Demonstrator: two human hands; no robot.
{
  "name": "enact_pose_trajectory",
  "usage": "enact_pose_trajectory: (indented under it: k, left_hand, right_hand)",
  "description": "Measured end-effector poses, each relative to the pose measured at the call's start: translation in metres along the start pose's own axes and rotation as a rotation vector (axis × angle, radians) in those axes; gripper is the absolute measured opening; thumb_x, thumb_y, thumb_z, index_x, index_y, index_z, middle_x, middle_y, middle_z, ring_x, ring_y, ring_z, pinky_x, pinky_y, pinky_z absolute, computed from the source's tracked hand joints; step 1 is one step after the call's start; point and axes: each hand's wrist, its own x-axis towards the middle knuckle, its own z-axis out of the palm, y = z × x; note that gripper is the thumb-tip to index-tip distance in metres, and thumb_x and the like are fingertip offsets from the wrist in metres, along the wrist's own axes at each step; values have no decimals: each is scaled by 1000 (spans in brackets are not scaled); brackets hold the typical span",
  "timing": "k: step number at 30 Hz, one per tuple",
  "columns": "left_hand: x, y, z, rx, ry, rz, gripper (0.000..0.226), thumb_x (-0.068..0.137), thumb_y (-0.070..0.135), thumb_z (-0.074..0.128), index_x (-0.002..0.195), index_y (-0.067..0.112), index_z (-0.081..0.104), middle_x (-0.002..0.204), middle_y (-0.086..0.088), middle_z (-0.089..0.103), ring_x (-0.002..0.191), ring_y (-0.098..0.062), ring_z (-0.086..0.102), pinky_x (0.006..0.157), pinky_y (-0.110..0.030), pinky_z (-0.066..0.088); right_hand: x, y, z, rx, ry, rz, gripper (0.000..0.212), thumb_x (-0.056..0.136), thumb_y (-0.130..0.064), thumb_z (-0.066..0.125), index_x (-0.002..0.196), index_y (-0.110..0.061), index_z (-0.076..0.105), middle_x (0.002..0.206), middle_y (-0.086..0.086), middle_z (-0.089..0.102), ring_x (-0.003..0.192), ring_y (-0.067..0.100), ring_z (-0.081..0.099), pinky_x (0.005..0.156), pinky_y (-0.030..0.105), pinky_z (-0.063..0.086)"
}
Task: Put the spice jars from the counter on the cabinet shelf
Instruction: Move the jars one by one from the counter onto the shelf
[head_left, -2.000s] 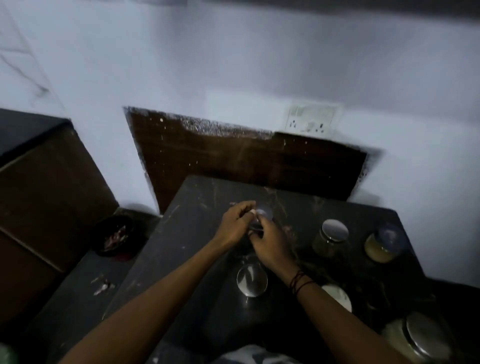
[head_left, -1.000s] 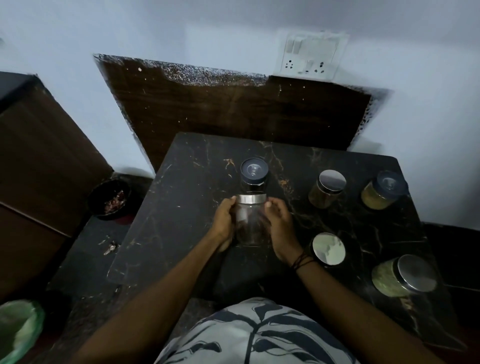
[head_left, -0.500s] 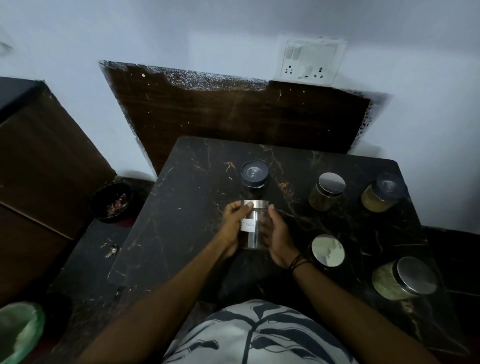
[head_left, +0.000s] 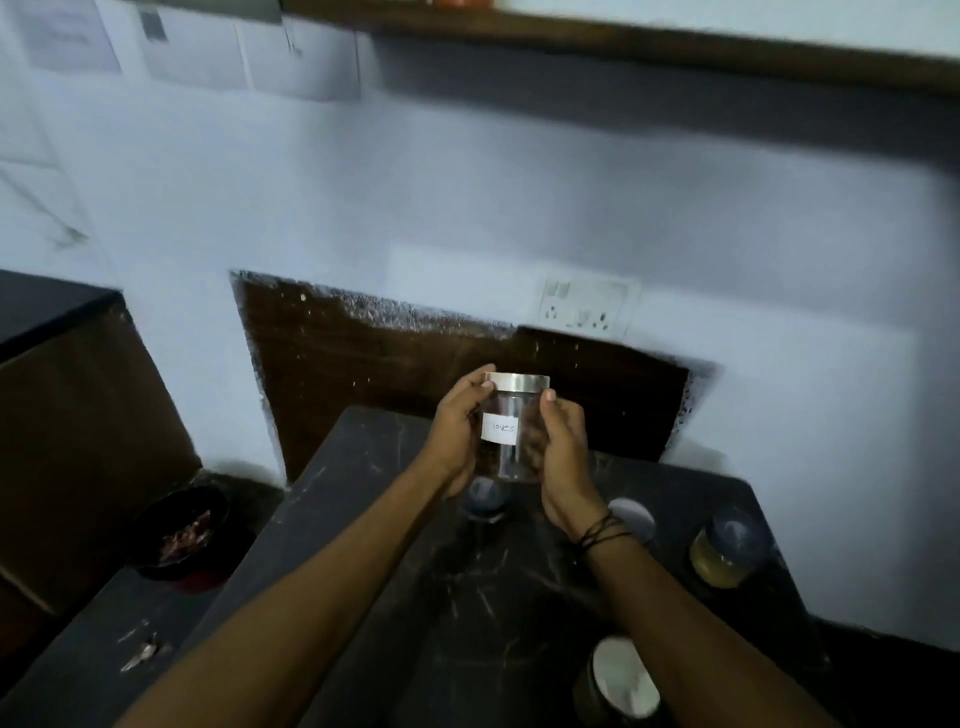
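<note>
a person is holding a clear glass spice jar (head_left: 511, 431) upright above the dark marble counter (head_left: 498, 597), well clear of its surface. the left hand (head_left: 457, 431) is wrapping the jar's left side, fingertips at the rim of the steel lid (head_left: 517, 382), while the right hand (head_left: 563, 447) is cupping the right side, fingers curled closed on the glass. a two-handed grip is probably steadying the smooth glass for the lift. the white label (head_left: 500, 428) is facing the camera. a wooden shelf edge (head_left: 623, 36) is showing high on the wall, well above the jar, likely the destination. other jars are waiting on the counter: a dark-lidded jar (head_left: 485, 499) just below the hands and a yellow-filled jar (head_left: 727, 548) at right.
</note>
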Motion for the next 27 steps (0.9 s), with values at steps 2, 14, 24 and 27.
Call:
enact_pose_trajectory:
  k: [2, 14, 24, 27]
  left_hand:
    - [9, 32, 17, -18, -41, 77, 29, 96, 16, 48, 121, 9, 60, 105, -12, 66, 94, -25, 62, 81, -37, 50]
    - [57, 217, 106, 55, -199, 417, 32, 95, 35, 52, 114, 13, 64, 109, -14, 68, 102, -31, 59, 84, -44, 45]
    - [81, 315, 170, -50, -97, 558, 49, 83, 43, 71, 116, 9, 58, 108, -13, 71, 110, -37, 66, 94, -52, 53]
    - [94, 331, 183, -36, -41, 562, 53, 75, 51, 76, 105, 11, 58, 104, -14, 73, 96, -30, 71, 89, -47, 56]
  right_hand:
    - [12, -34, 8, 14, -23, -78, 34, 88, -51, 53, 109, -24, 54, 113, 10, 68, 98, 26, 70, 68, 30, 57]
    - [45, -237, 41, -102, -228, -564, 40, 78, -23, 60, 117, -28, 55, 122, 0, 65, 109, 21, 65, 76, 33, 58]
    - [72, -359, 71, -101, -153, -755, 35, 76, -26, 56, 105, -42, 64, 96, -7, 66, 83, 7, 68, 63, 21, 53]
    - [89, -375, 80, -129, -3, -755, 39, 77, -35, 57, 115, -30, 52, 110, -2, 63, 96, 15, 64, 75, 30, 52]
